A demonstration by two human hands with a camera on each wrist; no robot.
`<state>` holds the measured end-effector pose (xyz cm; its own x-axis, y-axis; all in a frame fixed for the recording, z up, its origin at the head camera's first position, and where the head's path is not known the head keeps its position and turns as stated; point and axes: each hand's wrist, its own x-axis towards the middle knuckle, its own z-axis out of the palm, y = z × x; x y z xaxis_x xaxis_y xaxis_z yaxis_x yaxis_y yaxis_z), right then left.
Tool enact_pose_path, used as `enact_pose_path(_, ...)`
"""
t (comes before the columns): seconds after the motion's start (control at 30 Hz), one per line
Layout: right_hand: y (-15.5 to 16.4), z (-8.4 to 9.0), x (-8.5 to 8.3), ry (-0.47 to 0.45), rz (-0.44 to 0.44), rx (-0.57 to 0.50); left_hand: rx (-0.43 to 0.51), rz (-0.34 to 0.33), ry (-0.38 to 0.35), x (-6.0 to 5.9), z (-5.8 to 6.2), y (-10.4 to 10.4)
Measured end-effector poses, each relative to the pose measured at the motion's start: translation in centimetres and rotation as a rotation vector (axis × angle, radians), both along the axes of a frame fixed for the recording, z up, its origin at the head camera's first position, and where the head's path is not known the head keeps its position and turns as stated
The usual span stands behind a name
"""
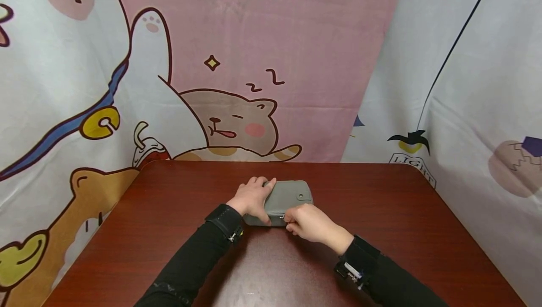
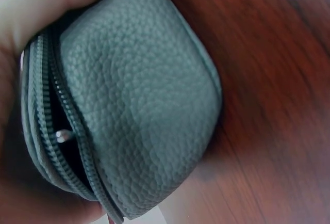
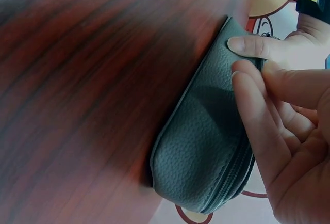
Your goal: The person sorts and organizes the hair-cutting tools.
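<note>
A grey-green, leather-like zip case [image 1: 290,195] with a snap tab lies on the table, its zipper side facing me. My left hand [image 1: 254,198] holds its left part, fingers spread over the top and thumb on the near side. At that left end the zipper [image 2: 69,115] gapes, and a small pale tip [image 2: 64,136] shows in the dark slot. With thumb and forefinger, my right hand [image 1: 311,222] pinches the zipper pull [image 1: 282,217] at the near side, close to the left thumb. In the right wrist view the fingers mostly hide the pull.
The case rests on a reddish-brown wooden table [image 1: 190,250], toward its far edge. Behind the table hangs a cartoon-printed cloth [image 1: 322,62]. Dark sleeves and wrist straps with small devices cover both forearms.
</note>
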<state>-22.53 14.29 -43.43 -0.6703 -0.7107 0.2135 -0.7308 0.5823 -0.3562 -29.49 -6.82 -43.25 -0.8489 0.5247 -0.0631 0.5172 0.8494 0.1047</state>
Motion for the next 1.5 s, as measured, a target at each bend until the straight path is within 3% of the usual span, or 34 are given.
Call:
enact_pose_path(0.33, -1.4, 0.0, -0.2, 0.036, 0.005, 0.019, 0.010, -0.012, -0.005, -0.1, 0.1, -0.2)
enact_pose_path(0.77, -2.2, 0.1, -0.3, 0.010, 0.011, 0.020, -0.001, -0.006, -0.022, -0.1, 0.3, -0.3)
enact_pose_path(1.27, -1.7, 0.3, -0.4, -0.047, 0.012, 0.037, 0.009, -0.013, -0.014, -0.1, 0.0, -0.1)
enact_pose_path(1.5, -1.0, 0.8, -0.7, 0.000, 0.032, 0.009, 0.003, -0.018, -0.007, -0.1, -0.1, -0.2)
